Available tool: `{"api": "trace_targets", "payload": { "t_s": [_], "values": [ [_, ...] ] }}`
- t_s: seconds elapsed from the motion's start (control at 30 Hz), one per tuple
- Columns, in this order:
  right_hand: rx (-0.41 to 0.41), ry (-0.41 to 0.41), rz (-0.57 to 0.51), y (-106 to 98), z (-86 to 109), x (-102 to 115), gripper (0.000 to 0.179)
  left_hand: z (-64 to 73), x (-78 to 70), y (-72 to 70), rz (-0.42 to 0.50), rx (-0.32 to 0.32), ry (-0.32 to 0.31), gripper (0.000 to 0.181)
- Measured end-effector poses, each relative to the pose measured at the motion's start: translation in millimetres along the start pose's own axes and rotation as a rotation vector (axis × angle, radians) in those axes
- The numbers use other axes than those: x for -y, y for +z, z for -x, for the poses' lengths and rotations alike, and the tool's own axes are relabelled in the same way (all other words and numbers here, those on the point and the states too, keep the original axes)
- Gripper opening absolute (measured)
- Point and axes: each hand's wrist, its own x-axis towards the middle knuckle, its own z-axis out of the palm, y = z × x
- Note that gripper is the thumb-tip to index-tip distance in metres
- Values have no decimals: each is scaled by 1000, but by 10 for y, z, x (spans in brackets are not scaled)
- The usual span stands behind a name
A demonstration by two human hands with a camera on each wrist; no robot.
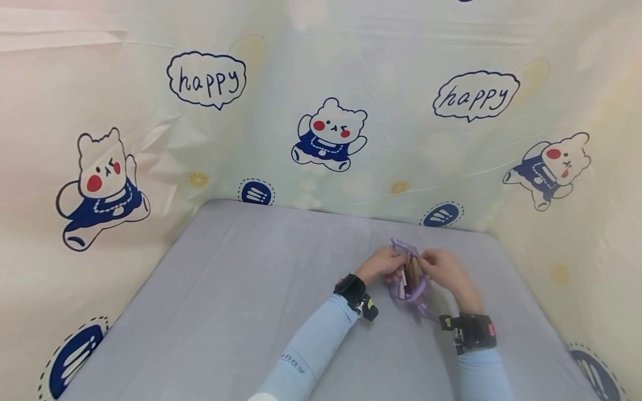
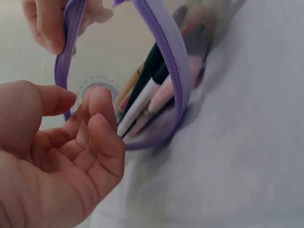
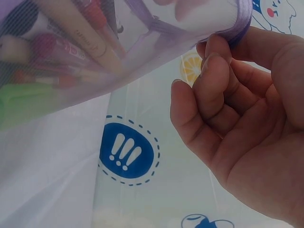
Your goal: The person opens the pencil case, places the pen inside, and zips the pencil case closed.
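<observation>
Both hands are at a see-through purple mesh pouch point(image 1: 421, 296), its zip-edged mouth spread wide. My left hand point(image 1: 382, 264) has its fingers curled at the left side of the rim, thumb beside the purple edge. On the opposite side my right hand point(image 1: 446, 273) pinches the zip edge point(image 3: 242, 21) between thumb and forefinger. Inside lie several slim sticks and tubes: a white stick with a black end point(image 2: 142, 102), a pink tube point(image 2: 166, 92), a beige tube with lettering point(image 3: 88, 40) and something bright green point(image 3: 31, 102). Their lower ends are hidden in the pouch.
The pouch is over the right part of a grey cloth-covered table point(image 1: 241, 289). A pale curtain point(image 1: 391, 67) printed with cartoon bears hangs behind the table and along both sides. Black camera bands point(image 1: 475, 332) sit on both wrists over light blue sleeves point(image 1: 311, 345).
</observation>
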Motion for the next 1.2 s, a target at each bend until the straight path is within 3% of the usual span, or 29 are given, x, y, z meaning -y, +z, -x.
{"api": "trace_targets", "payload": {
  "t_s": [0.3,0.53,0.67,0.93,1.2],
  "values": [
    [14,15,-16,7,4,-12,23,-43,147,-141,-68,-33,21,33],
    [13,18,-15,-16,26,0,23,-84,185,-265,-188,-121,-31,27],
    [24,22,-20,-7,27,31,22,-143,196,-312,-179,-92,-37,20],
    [28,-9,30,145,-38,77,19,-321,286,-349,-222,-38,-76,34],
    [55,4,-18,298,-59,137,16,-336,277,-323,-256,-84,-83,15]
  ]
}}
